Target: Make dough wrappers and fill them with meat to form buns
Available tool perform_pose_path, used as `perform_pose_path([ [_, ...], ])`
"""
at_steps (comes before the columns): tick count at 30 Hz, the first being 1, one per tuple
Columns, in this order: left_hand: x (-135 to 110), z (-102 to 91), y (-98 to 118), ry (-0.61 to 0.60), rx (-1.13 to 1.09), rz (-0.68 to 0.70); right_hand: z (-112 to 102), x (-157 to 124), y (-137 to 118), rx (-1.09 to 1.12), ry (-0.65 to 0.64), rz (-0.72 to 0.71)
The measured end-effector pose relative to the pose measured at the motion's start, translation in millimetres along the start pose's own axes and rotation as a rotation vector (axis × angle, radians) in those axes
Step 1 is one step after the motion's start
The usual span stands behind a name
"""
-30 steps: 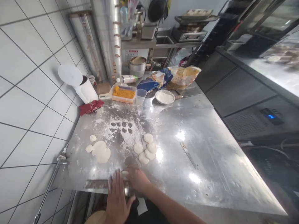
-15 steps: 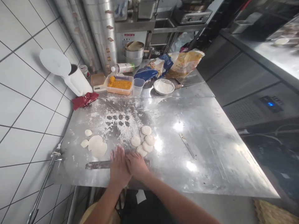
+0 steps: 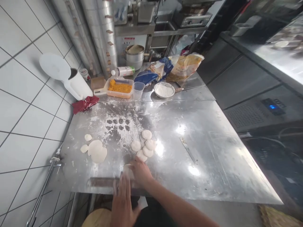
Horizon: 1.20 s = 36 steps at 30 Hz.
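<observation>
My left hand (image 3: 123,201) lies flat, fingers stretched, on a dark rolling pin (image 3: 101,182) near the front edge of the steel table (image 3: 213,164). My right hand (image 3: 140,172) rests with fingers curled on a small piece of dough (image 3: 127,170) just beyond the pin. Several small flattened dough discs (image 3: 145,145) lie just beyond my right hand. To the left sit rolled-out dough rounds (image 3: 96,151) with small pieces beside them, and a floured patch (image 3: 119,126) spreads behind.
At the back stand a white jug (image 3: 77,85), a red cloth (image 3: 84,104), a tub of orange filling (image 3: 119,88), a plastic cup (image 3: 137,90), a bowl of flour (image 3: 164,90) and flour bags (image 3: 175,67). A metal scraper (image 3: 188,150) lies mid-table. Tiled wall at left.
Both hands and the rolling pin went forward over the dough half a second ago and have now come back toward the table's front edge. The camera shifted slightly.
</observation>
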<state>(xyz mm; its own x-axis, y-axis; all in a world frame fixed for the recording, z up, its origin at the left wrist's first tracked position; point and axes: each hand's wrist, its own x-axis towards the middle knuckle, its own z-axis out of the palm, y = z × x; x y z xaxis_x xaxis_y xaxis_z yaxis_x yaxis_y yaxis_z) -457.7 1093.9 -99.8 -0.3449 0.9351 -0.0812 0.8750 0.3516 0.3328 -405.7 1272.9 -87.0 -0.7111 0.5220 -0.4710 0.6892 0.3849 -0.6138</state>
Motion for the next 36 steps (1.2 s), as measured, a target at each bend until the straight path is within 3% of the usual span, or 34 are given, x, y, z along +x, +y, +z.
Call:
perform_pose_path([
  [2,-15,3.8,3,0.121,-0.009,0.047,0,-12,2,0.018,0.014,0.032],
  [3,-12,5.0,2,0.123,-0.006,0.05,0,-16,4,0.023,0.02,0.035],
  [6,23,2.9,-1,0.045,-0.004,0.026,3,-9,5,0.024,0.019,-0.006],
  [8,33,-0.4,0,0.022,-0.009,0.002,3,3,6,0.026,0.0,-0.028],
  [11,-2,0.8,8,-0.007,-0.027,-0.002,1,1,9,0.059,-0.001,-0.003],
  [12,-15,3.1,10,0.056,-0.025,0.011,0,-6,11,0.075,0.013,0.014],
  [14,-22,7.3,10,0.075,-0.001,0.042,0,-20,14,0.1,0.043,0.035],
  [19,39,5.2,7,0.056,0.035,0.01,-2,-8,15,0.109,0.04,-0.016],
  [20,37,5.6,9,0.056,0.032,0.011,-3,-5,15,0.112,0.037,-0.01],
  [22,10,10.9,14,0.044,0.023,0.039,-5,-7,16,0.125,0.053,0.036],
  [25,-26,23.7,17,0.18,0.034,0.104,-5,-28,21,0.154,0.079,0.098],
  [27,-13,26.0,17,0.141,0.032,0.076,-5,-34,24,0.165,0.07,0.085],
  [29,18,21.7,18,0.063,0.023,0.028,-7,-28,26,0.163,0.055,0.051],
  [31,33,15.8,20,0.027,0.029,-0.007,-11,-18,26,0.156,0.045,0.04],
  [34,1,16.1,26,0.034,0.03,0.049,-17,-22,28,0.156,0.047,0.083],
  [36,-24,21.4,28,0.122,0.035,0.085,-17,-35,30,0.16,0.047,0.105],
])
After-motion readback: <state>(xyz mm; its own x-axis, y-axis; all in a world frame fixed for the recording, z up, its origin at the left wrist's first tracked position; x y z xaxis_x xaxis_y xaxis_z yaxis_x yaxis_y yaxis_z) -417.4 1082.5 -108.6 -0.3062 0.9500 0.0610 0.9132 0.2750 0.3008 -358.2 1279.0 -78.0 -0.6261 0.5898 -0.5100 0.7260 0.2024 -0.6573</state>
